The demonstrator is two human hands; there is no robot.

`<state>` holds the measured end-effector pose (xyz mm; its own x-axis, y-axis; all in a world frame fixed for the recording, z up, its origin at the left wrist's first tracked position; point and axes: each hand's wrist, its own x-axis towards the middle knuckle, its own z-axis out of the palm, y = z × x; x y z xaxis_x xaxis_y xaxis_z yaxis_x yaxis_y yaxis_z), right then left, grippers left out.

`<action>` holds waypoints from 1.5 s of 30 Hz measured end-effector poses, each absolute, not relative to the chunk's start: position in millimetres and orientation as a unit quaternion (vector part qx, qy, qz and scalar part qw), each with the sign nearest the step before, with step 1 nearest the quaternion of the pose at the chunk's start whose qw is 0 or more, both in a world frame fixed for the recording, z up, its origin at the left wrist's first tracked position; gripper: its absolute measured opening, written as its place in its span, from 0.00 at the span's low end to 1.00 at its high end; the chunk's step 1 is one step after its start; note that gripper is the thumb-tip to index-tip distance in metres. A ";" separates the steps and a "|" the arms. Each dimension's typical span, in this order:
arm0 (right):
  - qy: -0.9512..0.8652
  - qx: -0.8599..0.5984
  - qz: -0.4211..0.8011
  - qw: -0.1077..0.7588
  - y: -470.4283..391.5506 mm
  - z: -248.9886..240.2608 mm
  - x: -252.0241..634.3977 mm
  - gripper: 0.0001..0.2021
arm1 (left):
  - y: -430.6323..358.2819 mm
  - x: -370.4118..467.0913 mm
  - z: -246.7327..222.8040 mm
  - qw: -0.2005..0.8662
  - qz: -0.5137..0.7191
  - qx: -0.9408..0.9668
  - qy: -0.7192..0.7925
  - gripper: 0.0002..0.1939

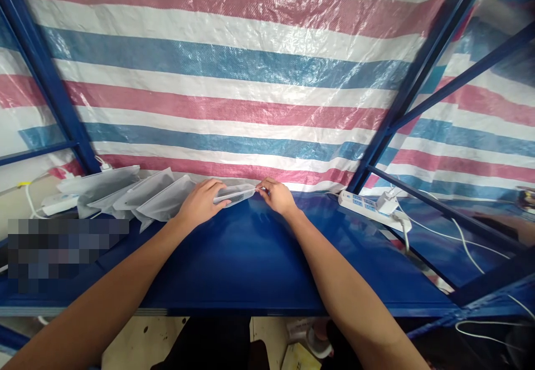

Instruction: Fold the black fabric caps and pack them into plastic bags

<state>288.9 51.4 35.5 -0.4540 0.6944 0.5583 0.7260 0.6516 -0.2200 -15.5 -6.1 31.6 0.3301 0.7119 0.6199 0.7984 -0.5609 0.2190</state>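
Observation:
Near the back of the blue shelf, I hold a frosted white plastic bag (240,194) between both hands. My left hand (203,200) is closed round its left part, with the thumb along the near side. At the bag's right corner, my right hand (276,194) pinches with thumb and fingertips; the exact spot it grips is too small to make out. What the bag contains cannot be seen clearly. Just left of my left hand, several similar frosted bags (156,194) lean in a row against the striped sheet.
A white power strip (359,204) with a plugged-in adapter and cables lies at the right. Another white power strip (58,204) is at the far left. Blue metal posts (412,94) frame the shelf (251,264). A striped plastic sheet (234,97) hangs behind.

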 end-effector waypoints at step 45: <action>-0.860 -0.359 0.033 0.361 75.5 17.4 298.8 0.09 | 3.8 -31.8 27.1 0.013 -0.470 -0.747 -0.469 0.15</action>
